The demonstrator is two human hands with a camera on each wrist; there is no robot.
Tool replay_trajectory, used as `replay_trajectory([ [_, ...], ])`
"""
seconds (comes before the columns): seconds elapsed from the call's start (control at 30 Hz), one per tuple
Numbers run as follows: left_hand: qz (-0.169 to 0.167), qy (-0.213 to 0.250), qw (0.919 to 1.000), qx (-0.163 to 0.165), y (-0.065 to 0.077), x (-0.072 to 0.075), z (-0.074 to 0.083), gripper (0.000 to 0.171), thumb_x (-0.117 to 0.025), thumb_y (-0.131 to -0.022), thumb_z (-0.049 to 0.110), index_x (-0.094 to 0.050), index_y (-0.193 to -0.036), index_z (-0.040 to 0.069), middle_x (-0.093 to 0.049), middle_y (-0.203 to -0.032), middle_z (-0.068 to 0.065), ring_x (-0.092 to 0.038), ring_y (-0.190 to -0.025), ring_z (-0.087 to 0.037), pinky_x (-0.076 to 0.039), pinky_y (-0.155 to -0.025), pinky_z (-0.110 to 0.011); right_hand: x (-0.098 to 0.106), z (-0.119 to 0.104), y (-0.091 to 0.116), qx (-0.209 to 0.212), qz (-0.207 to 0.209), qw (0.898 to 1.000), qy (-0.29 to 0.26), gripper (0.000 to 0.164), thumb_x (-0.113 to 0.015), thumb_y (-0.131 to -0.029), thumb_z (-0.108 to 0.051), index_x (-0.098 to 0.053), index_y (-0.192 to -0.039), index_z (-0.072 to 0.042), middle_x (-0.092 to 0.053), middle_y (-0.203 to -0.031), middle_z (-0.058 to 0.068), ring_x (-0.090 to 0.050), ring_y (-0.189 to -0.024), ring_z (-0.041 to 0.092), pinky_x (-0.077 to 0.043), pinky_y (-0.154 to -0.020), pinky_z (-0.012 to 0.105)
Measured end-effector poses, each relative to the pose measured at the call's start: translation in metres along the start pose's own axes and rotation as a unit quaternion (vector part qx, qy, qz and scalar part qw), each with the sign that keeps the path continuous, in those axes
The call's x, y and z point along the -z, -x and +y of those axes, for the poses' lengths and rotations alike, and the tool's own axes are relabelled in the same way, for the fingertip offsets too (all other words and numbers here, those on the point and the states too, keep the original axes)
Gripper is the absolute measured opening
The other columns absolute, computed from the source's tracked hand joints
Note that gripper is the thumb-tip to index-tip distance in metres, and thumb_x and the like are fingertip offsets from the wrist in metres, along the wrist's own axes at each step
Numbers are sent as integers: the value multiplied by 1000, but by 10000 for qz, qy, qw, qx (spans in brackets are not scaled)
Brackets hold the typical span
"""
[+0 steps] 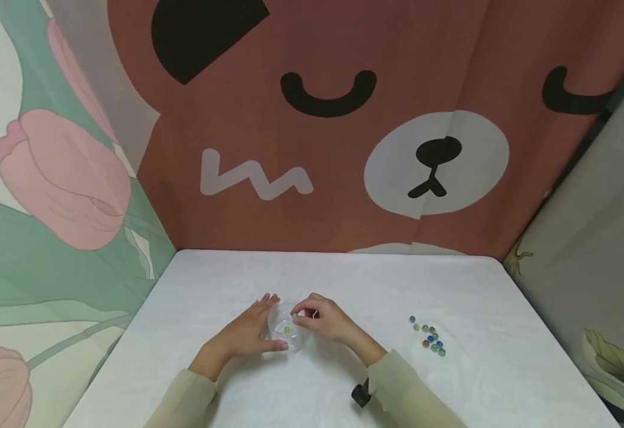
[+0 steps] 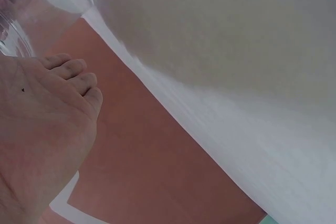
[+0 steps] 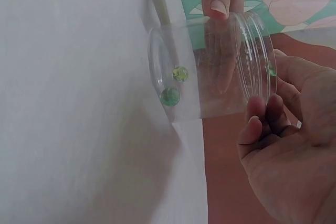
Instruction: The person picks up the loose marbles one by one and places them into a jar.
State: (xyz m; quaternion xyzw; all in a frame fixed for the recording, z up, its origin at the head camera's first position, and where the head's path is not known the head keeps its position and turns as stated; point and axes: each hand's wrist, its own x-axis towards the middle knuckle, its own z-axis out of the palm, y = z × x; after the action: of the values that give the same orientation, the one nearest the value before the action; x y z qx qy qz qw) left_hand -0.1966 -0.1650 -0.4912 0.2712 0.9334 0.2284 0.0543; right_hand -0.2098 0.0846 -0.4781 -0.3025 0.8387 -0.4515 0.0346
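A clear plastic jar with a threaded rim stands upright on the white table. My left hand holds its side, thumb on the near side and fingers along the far side. Inside, at the bottom, lie a yellow-green marble and a green marble. My right hand is at the jar's mouth, pinching another green marble between thumb and fingertips. In the left wrist view, the left palm faces the camera beside the jar, only part of which shows.
Several loose marbles, blue, green and reddish brown, lie to the right on the white tablecloth. A small black object shows at the right wrist. A brown bear-print curtain hangs behind the table, with flowered cloth on the left.
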Motion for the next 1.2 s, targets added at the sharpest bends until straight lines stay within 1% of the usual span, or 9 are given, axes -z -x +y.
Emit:
replay_trajectory([
  [0.1,-25,-16,10000,16,0,0,-1,111,-69,-82,70,-30,-157,-1,-28,-164,-19,-19,-154,-34,-20,-126,-51,0,-1,0,-81,-31,10000,27,16,-73,-95,-20,-76,-108,-13,-53,-84,-8,-50,-78,6,-46,-68,20],
  [0.17,-40,-42,10000,46,-1,-1,-1,111,-69,-82,70,-29,-158,0,-27,-164,-18,-18,-155,-33,-19,-126,-50,0,-2,0,-118,-58,9999,29,21,-73,-95,-20,-75,-114,-12,-52,-84,-7,-50,-78,6,-45,-68,20],
  [0.3,-58,59,9999,99,-1,-2,0,112,-71,-81,70,-29,-158,1,-27,-165,-17,-18,-155,-32,-18,-127,-50,0,0,0,-116,-123,9998,48,33,-72,-96,-19,-69,-128,-11,-51,-83,-7,-48,-78,7,-44,-68,20],
  [0.37,-65,97,9999,125,0,-2,0,112,-71,-81,70,-28,-158,1,-27,-165,-16,-18,-155,-32,-19,-126,-51,0,1,0,-128,-139,9998,44,37,-72,-95,-18,-67,-132,-12,-51,-83,-7,-48,-78,7,-44,-68,21],
  [0.47,-63,50,9998,159,0,-2,0,113,-70,-81,71,-28,-159,1,-27,-165,-16,-17,-155,-31,-19,-126,-51,0,3,-1,-140,-141,9998,53,38,-72,-95,-18,-67,-133,-14,-51,-83,-8,-48,-78,6,-44,-68,20],
  [0.63,-78,-69,9997,209,-1,-2,-1,115,-67,-80,75,-26,-160,3,-25,-166,-14,-17,-156,-28,-18,-127,-49,0,3,-3,-93,-130,9999,7,36,-71,-96,-18,-68,-131,-13,-52,-84,-7,-48,-78,7,-44,-68,21],
  [0.9,-53,-1,9998,207,-1,-3,-2,111,-71,-81,70,-29,-159,4,-27,-166,-14,-17,-155,-30,-19,-127,-50,3,3,-1,-219,-171,9995,-132,42,-70,-97,-21,-62,-139,-16,-54,-84,-7,-50,-78,8,-45,-68,22],
  [1.07,-68,-6,9996,281,-1,-3,-1,112,-72,-80,70,-28,-159,5,-26,-166,-13,-17,-156,-29,-19,-126,-50,10,5,4,-313,-143,9992,-184,44,-68,-98,-21,-60,-141,-17,-55,-85,-7,-51,-79,9,-46,-68,23],
  [1.2,-81,-60,9995,294,-2,-2,0,111,-72,-80,70,-28,-160,5,-25,-166,-12,-16,-156,-28,-18,-127,-48,20,7,12,-356,-142,9989,-255,48,-68,-99,-22,-56,-144,-17,-59,-90,-5,-54,-81,10,-49,-70,22],
])
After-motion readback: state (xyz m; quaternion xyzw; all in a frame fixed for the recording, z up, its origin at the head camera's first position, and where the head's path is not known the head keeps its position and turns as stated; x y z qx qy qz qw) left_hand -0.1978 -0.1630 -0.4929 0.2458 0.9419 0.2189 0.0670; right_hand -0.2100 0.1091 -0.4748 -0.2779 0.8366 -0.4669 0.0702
